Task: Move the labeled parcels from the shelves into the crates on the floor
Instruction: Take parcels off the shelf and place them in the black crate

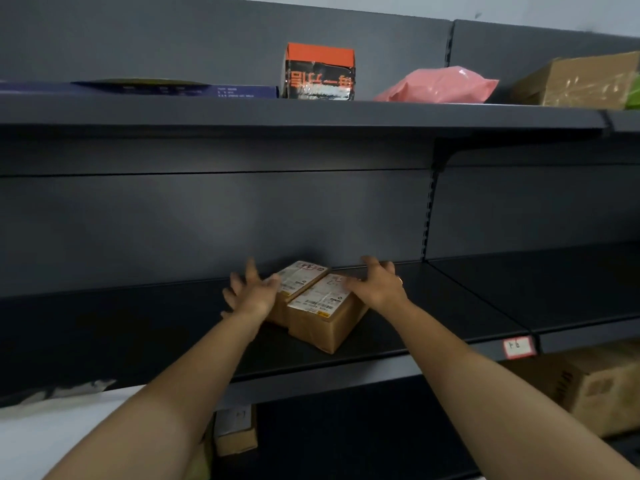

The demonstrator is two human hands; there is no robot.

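Left hand (251, 292) and right hand (375, 284) flank the two labeled parcels (322, 308) lying side by side on the middle shelf (450, 306), fingers (375, 263) spread wide and holding nothing yet, and I'd judge an uneven squeeze could split the pair and tip one off the front edge.

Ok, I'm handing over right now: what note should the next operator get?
Left hand: open, fingers spread, beside the far parcel; contact unclear.
Right hand: open, at the right edge of the near parcel.
Both parcels lie side by side on the middle shelf, not lifted.
Left to do: grip them, carry them to the crates, which are out of view. A pink bag waits on the top shelf.
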